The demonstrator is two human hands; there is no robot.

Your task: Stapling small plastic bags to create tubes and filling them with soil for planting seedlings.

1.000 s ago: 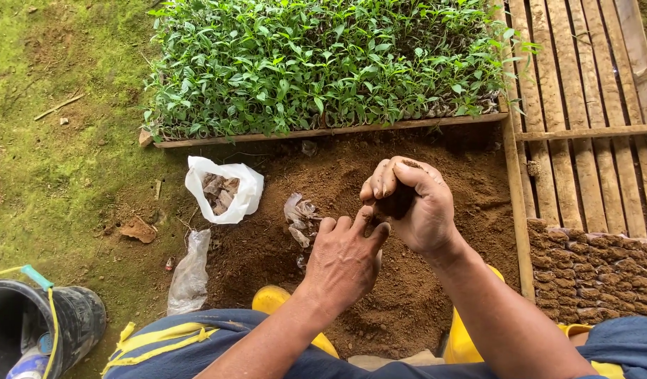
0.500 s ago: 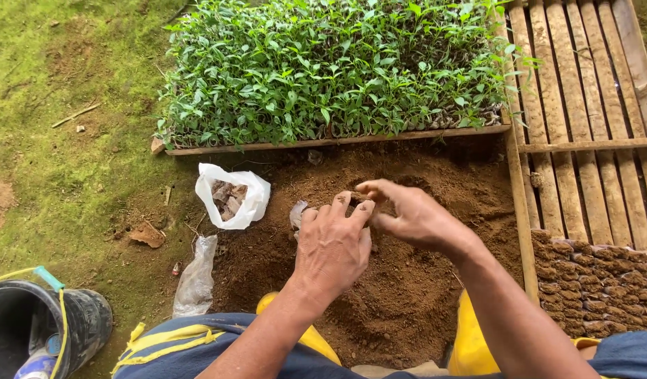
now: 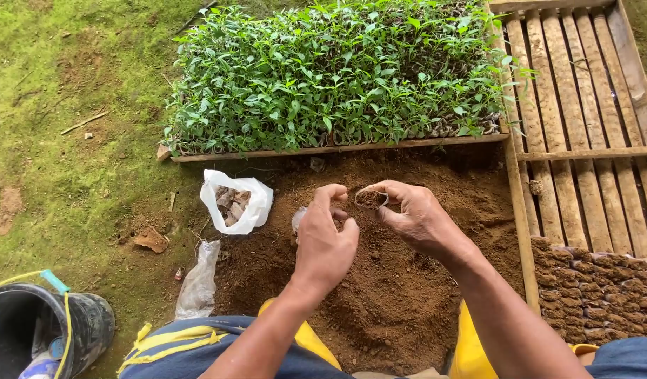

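Observation:
My right hand [image 3: 418,217] pinches a small clear plastic pouch [image 3: 370,198] filled with brown soil, held above the soil heap [image 3: 408,288]. My left hand [image 3: 325,242] hovers just left of the pouch with its fingers curled in, and I see nothing in it. A few empty clear pouches [image 3: 298,217] lie on the soil, mostly hidden behind my left hand.
A wooden-edged bed of green seedlings [image 3: 337,70] lies beyond the soil. At right are bamboo slats [image 3: 583,105] and rows of soil-filled pouches [image 3: 597,281]. A white bag [image 3: 236,200], a clear bag [image 3: 197,281] and a black bucket [image 3: 43,323] sit left. Yellow boots [image 3: 471,344] are below.
My right hand turned from a fist cupping soil to a pinch on the filled pouch. My left hand rose from the soil and curled its fingers beside it.

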